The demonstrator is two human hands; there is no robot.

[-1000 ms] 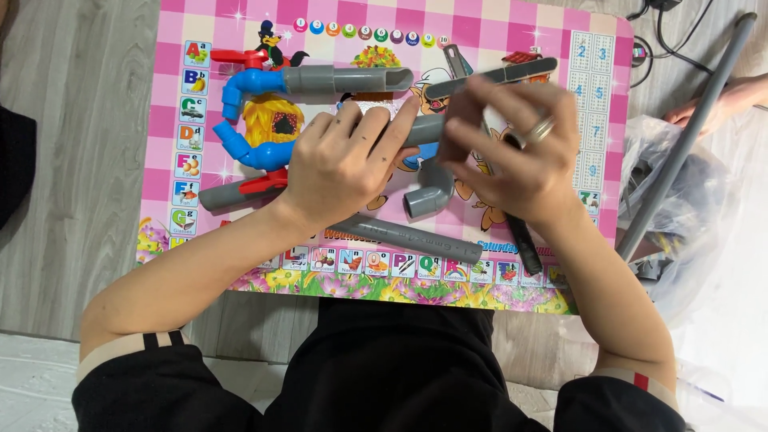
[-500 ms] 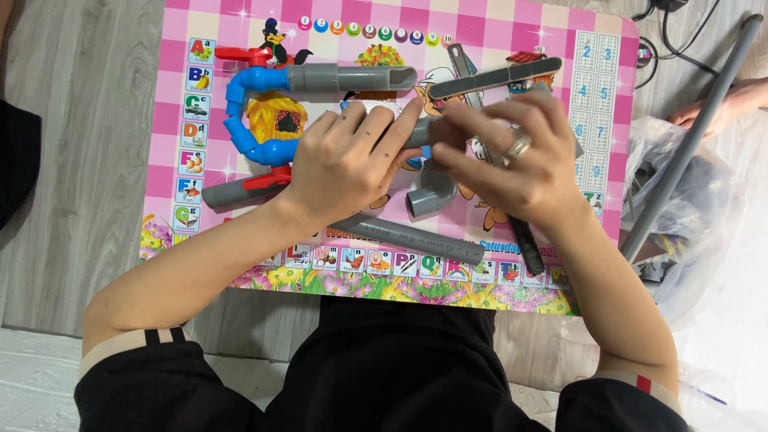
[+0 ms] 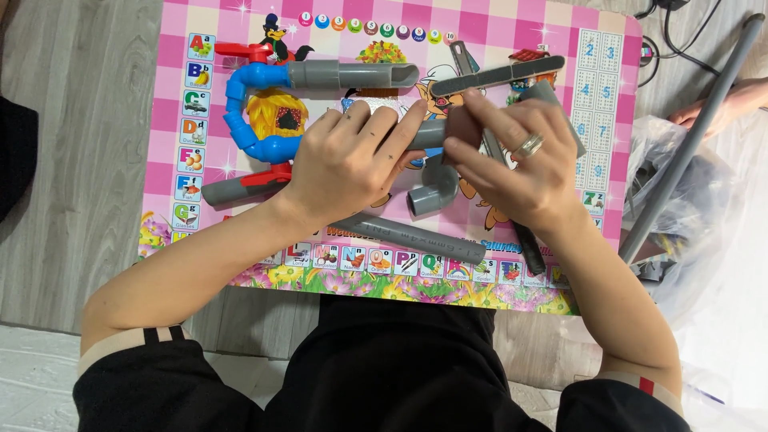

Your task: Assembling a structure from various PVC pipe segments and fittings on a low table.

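My left hand (image 3: pixel 352 156) grips a short grey pipe (image 3: pixel 428 134) over the pink picture table (image 3: pixel 608 152). At the pipe's right end, my right hand (image 3: pixel 516 160), with a ring on one finger, pinches a small dark pad (image 3: pixel 462 126) against the pipe. A grey elbow fitting (image 3: pixel 434 190) sits just below the pipe. Under both wrists a longer grey pipe (image 3: pixel 412 238) lies on the table. A blue curved pipe assembly (image 3: pixel 254 112) with red valve handles sits to the left, joined to a grey pipe (image 3: pixel 352 75) at the top.
Flat grey tools (image 3: pixel 496 76) lie at the table's top right, and a dark tool handle (image 3: pixel 530 240) sticks out under my right hand. A long grey pipe (image 3: pixel 688 136) leans beside a clear plastic bag (image 3: pixel 680 208). Another person's hand (image 3: pixel 716 108) shows at far right.
My right hand has come down from a raised, spread pose and now pinches the dark pad on the pipe's end. My left hand has kept its grip on the pipe.
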